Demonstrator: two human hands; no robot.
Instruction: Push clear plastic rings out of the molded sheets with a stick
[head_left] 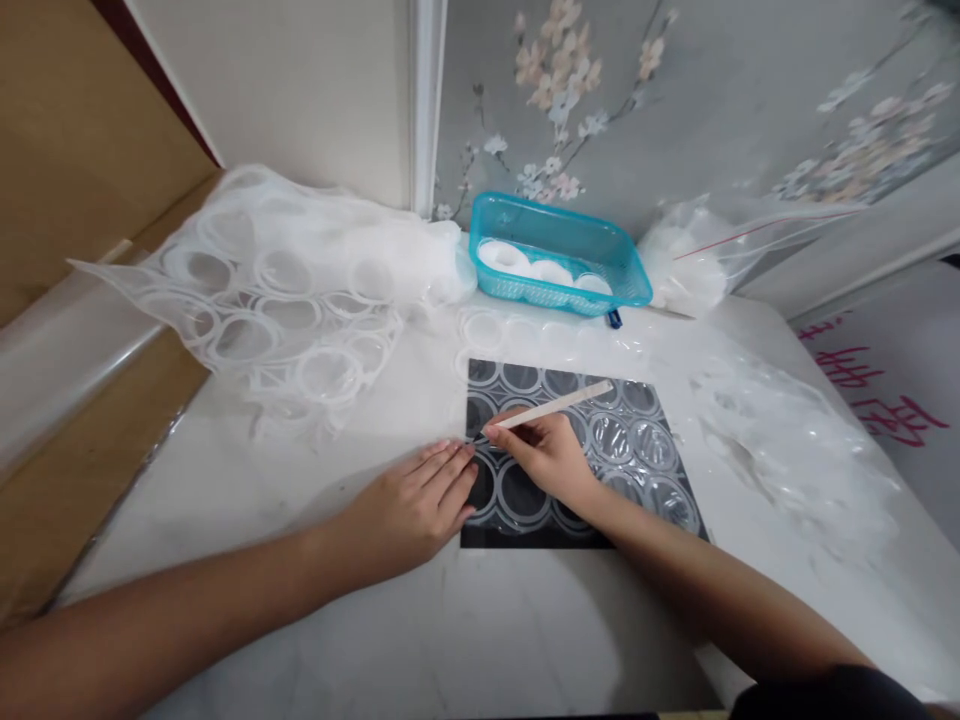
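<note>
A clear plastic sheet (523, 492) printed with rows of white-edged rings lies over a black mat (540, 541) on the white table. My left hand (424, 497) rests flat at the sheet's left edge, fingers stretched out and pressing on it. Pinched in my right hand (551, 455) is a slim white-handled tool (559, 404) with a thin dark tip. That tip meets the sheet just beside my left fingertips, between two rings. The tool slants up to the right; whether it is a craft knife or tweezers I cannot tell.
Behind the mat stands a blue plastic basket (559, 210) with several white discs (504, 257). Crumpled ring-cut sheets (285, 300) pile up at the left. A clear zip bag (694, 255) sits right of the basket, and loose film (795, 450) lies at the right.
</note>
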